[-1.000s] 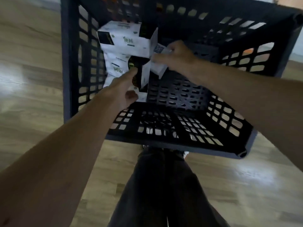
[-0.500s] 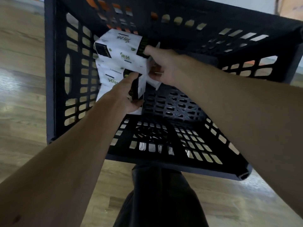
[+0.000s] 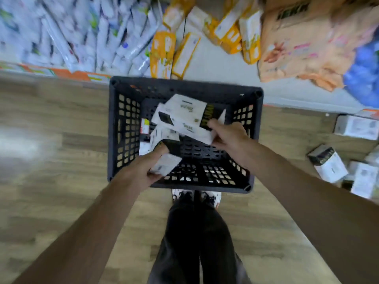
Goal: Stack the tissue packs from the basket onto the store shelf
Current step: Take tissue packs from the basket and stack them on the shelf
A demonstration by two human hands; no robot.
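Left hand (image 3: 143, 171): gripping the small tissue pack (image 3: 167, 163) above the basket (image 3: 184, 85).
Right hand (image 3: 229, 138): clutching the large tissue pack (image 3: 182, 117) by its end, holding it tilted.

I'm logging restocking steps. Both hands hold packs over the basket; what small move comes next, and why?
The right hand grips one pack and the left hand another pack, both held over the basket. The shelf just beyond shows a bare patch beside yellow packs. So probably lift both forward onto that patch.
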